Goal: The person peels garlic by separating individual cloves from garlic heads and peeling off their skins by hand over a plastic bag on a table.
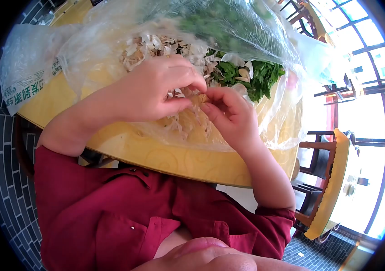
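My left hand (158,88) and my right hand (233,115) meet above the table's near part, fingertips almost touching. Thumb and fingers of my right hand pinch a small yellowish-brown piece (200,98), perhaps a garlic clove or its skin. The fingers of my left hand curl beside it; what they hold, if anything, is too small to make out. Behind the hands lie dry garlic skins (158,46) in a heap. Peeled-looking cloves (244,74) rest on green leaves (264,77) to the right. Loose skins also lie on thin plastic below my fingers.
Clear plastic bags (88,49) spread over the round yellow table (165,156), one covering more greens (215,22) at the back. A printed bag (25,86) hangs over the left edge. Another table (332,189) with chairs stands at the right, near windows.
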